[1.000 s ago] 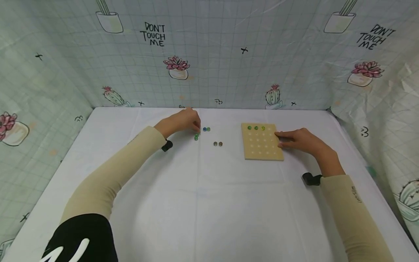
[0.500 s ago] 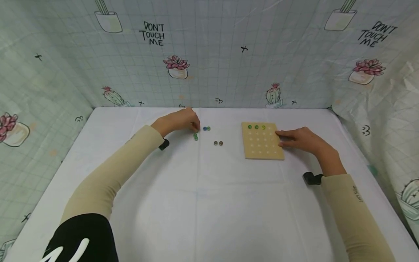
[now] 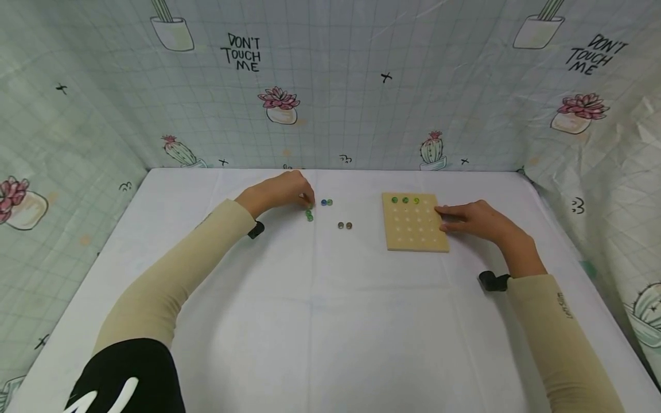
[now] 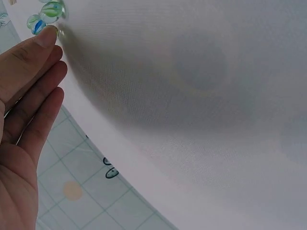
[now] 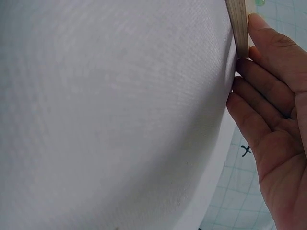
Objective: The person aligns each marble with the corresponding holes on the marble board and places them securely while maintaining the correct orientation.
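Note:
My left hand (image 3: 281, 192) is over the far middle of the table, thumb and fingertips together at a small glass marble (image 4: 54, 31), mostly hidden by the thumb. Close by lie green marbles (image 3: 309, 215), and just right of them a blue marble (image 3: 323, 202) touches a green marble (image 3: 330, 202). At the right, a square wooden board (image 3: 415, 244) with rows of shallow hollows carries green marbles (image 3: 405, 200) in its far row. My right hand (image 3: 477, 221) holds this board by its right edge. In the right wrist view, the thumb (image 5: 261, 31) lies at the board's edge.
Two brownish marbles (image 3: 345, 225) lie between the left hand and the board. A white cloth (image 3: 330, 332) covers the table. Behind and at both sides hangs a printed grid curtain (image 3: 341, 103). Each wrist wears a black camera (image 3: 494, 281).
The left hand has shifted very slightly left, staying by the green marbles. The right hand and the board keep their place.

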`<move>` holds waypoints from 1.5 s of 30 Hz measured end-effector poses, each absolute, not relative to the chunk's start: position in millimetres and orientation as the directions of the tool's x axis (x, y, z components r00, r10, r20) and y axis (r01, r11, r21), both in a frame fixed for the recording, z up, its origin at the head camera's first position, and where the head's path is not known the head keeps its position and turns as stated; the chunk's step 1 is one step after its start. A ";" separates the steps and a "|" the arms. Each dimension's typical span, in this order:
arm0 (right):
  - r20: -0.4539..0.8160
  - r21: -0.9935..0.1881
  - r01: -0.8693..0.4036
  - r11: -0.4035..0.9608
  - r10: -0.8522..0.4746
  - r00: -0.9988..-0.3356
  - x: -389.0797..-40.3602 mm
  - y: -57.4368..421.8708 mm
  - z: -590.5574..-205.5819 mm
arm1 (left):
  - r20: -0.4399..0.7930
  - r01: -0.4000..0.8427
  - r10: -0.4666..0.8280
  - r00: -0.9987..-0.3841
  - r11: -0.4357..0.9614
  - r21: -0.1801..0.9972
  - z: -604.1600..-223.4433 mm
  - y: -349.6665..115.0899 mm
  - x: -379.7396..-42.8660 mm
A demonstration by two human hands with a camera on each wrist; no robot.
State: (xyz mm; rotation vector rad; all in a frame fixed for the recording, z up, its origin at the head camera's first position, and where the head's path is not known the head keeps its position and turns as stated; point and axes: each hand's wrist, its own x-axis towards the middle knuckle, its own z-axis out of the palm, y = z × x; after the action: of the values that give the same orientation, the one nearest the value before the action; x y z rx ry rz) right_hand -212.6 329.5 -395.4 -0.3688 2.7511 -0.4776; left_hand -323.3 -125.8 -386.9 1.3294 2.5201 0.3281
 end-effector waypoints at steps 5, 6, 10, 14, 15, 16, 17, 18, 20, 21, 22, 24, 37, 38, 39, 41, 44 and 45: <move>-0.256 -0.357 -0.207 0.911 -0.308 -0.916 -213.3 330.9 -395.0 | -0.115 0.767 0.827 -0.550 0.555 0.322 -385.0 -127.5 -323.8; -0.255 -0.357 -0.208 0.911 -0.309 -0.916 -213.6 331.1 -395.2 | -0.114 0.765 0.825 -0.553 0.557 0.324 -384.7 -128.0 -323.9; -0.255 -0.357 -0.210 0.910 -0.311 -0.915 -214.2 331.5 -395.4 | -0.111 0.746 0.814 -0.570 0.569 0.345 -381.8 -129.4 -323.8; -0.260 -0.355 -0.197 0.914 -0.299 -0.918 -214.7 331.0 -394.7 | -0.103 0.732 0.808 -0.580 0.572 0.370 -378.7 -129.1 -323.6; -0.260 -0.352 -0.198 0.915 -0.299 -0.918 -214.8 331.1 -394.6 | -0.102 0.731 0.807 -0.581 0.573 0.371 -378.2 -128.8 -323.5; -0.259 -0.352 -0.199 0.914 -0.300 -0.918 -214.9 331.0 -394.3 | -0.098 0.733 0.809 -0.580 0.570 0.371 -377.4 -128.4 -323.3; -0.258 -0.352 -0.200 0.915 -0.300 -0.918 -214.9 331.1 -394.0 | -0.096 0.735 0.810 -0.579 0.569 0.369 -376.8 -128.0 -323.0; -0.258 -0.350 -0.204 0.914 -0.304 -0.917 -215.0 331.2 -393.9 | -0.096 0.737 0.810 -0.578 0.569 0.365 -376.0 -127.5 -322.5; -0.254 -0.347 -0.216 0.913 -0.313 -0.915 -215.1 331.7 -393.7 | -0.088 0.750 0.818 -0.568 0.559 0.353 -374.6 -126.5 -321.7; -0.251 -0.347 -0.221 0.912 -0.317 -0.915 -215.1 332.0 -393.6 | -0.083 0.756 0.821 -0.564 0.555 0.348 -374.1 -125.8 -321.4; -0.250 -0.347 -0.223 0.911 -0.319 -0.914 -215.4 332.3 -393.8 | -0.082 0.760 0.824 -0.561 0.551 0.344 -373.1 -124.7 -320.6; -0.254 -0.347 -0.217 0.912 -0.314 -0.915 -215.5 332.2 -394.0 | -0.081 0.764 0.825 -0.560 0.552 0.334 -372.3 -122.2 -319.5; -0.275 -0.366 -0.182 0.913 -0.293 -0.916 -212.2 329.1 -394.6 | -0.026 0.777 0.831 -0.555 0.530 0.339 -368.7 -104.6 -307.9; -0.279 -0.366 -0.177 0.913 -0.290 -0.915 -212.1 328.9 -394.7 | -0.023 0.778 0.831 -0.555 0.529 0.338 -368.4 -103.7 -307.3; -0.284 -0.366 -0.173 0.915 -0.286 -0.915 -212.4 328.8 -395.2 | -0.020 0.779 0.832 -0.554 0.527 0.339 -368.3 -102.8 -306.8; -0.290 -0.363 -0.168 0.916 -0.283 -0.914 -212.8 328.8 -396.2 | -0.017 0.780 0.833 -0.553 0.525 0.341 -367.9 -101.1 -305.8; -0.300 -0.356 -0.162 0.920 -0.277 -0.913 -213.0 328.4 -396.0 | -0.004 0.791 0.843 -0.537 0.505 0.345 -367.8 -98.4 -305.2; -0.299 -0.353 -0.166 0.921 -0.279 -0.913 -213.1 328.3 -395.8 | 0.003 0.795 0.847 -0.531 0.497 0.348 -367.5 -97.5 -304.8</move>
State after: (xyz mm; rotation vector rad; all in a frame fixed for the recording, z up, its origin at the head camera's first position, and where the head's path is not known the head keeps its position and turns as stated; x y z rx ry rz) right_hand -213.1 328.3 -395.8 -0.3267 2.7336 -0.4600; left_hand -304.8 -97.5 -367.5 1.4227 2.5691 0.4631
